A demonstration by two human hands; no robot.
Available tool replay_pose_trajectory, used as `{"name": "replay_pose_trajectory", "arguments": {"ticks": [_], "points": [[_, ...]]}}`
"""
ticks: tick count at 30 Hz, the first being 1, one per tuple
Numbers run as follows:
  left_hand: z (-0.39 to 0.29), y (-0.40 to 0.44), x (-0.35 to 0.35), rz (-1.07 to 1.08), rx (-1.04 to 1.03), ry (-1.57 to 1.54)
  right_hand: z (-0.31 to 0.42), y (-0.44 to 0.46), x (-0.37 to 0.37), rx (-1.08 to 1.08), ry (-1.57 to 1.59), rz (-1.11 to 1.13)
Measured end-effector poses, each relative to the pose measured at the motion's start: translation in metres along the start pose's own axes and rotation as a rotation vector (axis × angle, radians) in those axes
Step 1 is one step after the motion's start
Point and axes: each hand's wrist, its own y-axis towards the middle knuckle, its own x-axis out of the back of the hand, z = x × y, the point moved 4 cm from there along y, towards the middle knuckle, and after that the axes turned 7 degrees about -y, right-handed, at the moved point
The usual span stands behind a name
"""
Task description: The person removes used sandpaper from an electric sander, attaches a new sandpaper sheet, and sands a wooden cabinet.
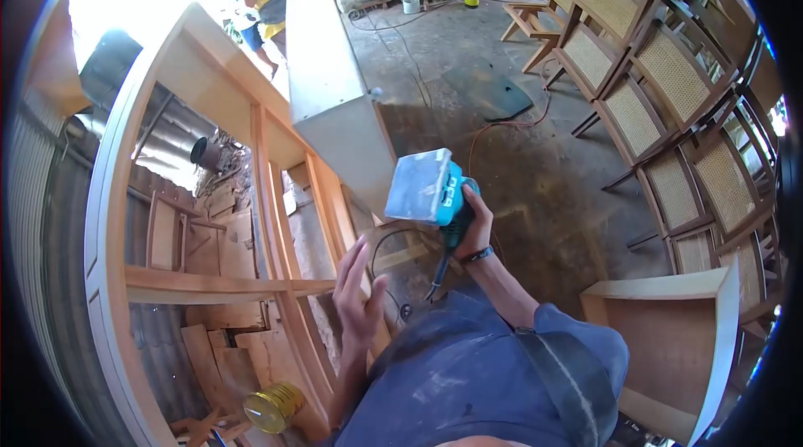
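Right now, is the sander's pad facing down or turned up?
Turned up: the right hand holds the sander, and its flat, pale pad faces the camera.

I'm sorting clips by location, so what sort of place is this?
Most likely a furniture workshop: the right hand holds a power sander, a large wooden frame stands to the left, and many cane-panelled chairs are crowded together on the right.
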Motion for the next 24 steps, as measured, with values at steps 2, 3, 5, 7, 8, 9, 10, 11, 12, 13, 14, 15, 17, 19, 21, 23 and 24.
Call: {"name": "replay_pose_trajectory", "arguments": {"ticks": [2, 3, 5, 7, 8, 9, 10, 11, 12, 13, 14, 15, 17, 19, 21, 23, 24], "points": [[-0.015, 0.045, -0.058, 0.099, -0.075, 0.012, 0.03, 0.019, 0.031, 0.034, 0.03, 0.022], [-0.02, 0.065, -0.088, 0.144, -0.145, 0.023, 0.047, 0.028, 0.039, 0.063, 0.076, -0.035], [-0.032, 0.1, -0.149, 0.202, -0.278, 0.047, 0.08, 0.047, 0.051, 0.148, 0.099, -0.058], [-0.04, 0.125, -0.208, 0.134, -0.344, -0.039, 0.128, 0.062, 0.066, 0.235, 0.134, -0.012], [-0.048, 0.136, -0.229, 0.092, -0.341, -0.022, 0.145, 0.064, 0.078, 0.222, 0.133, -0.029], [-0.058, 0.147, -0.247, 0.091, -0.368, -0.011, 0.16, 0.071, 0.087, 0.183, 0.15, -0.031], [-0.068, 0.162, -0.265, 0.085, -0.41, 0.0, 0.178, 0.083, 0.088, 0.155, 0.169, -0.019], [-0.077, 0.173, -0.282, 0.083, -0.436, -0.028, 0.198, 0.087, 0.089, 0.142, 0.159, 0.002], [-0.082, 0.184, -0.297, 0.108, -0.455, -0.053, 0.213, 0.095, 0.095, 0.165, 0.174, -0.015], [-0.086, 0.193, -0.312, 0.126, -0.459, -0.078, 0.227, 0.1, 0.102, 0.176, 0.177, -0.036], [-0.094, 0.204, -0.325, 0.14, -0.478, -0.075, 0.24, 0.104, 0.107, 0.186, 0.159, -0.078], [-0.098, 0.215, -0.34, 0.145, -0.488, -0.097, 0.251, 0.112, 0.113, 0.223, 0.164, -0.108], [-0.098, 0.233, -0.368, 0.158, -0.497, -0.137, 0.266, 0.128, 0.124, 0.302, 0.134, -0.15], [-0.095, 0.252, -0.393, 0.174, -0.527, -0.165, 0.283, 0.15, 0.127, 0.347, 0.058, -0.139], [-0.082, 0.273, -0.416, 0.16, -0.533, -0.137, 0.299, 0.176, 0.123, 0.341, 0.015, -0.156], [-0.064, 0.299, -0.439, 0.159, -0.545, -0.111, 0.315, 0.21, 0.122, 0.388, -0.018, -0.145], [-0.053, 0.314, -0.451, 0.154, -0.552, -0.103, 0.32, 0.228, 0.119, 0.331, 0.053, -0.133]]}}
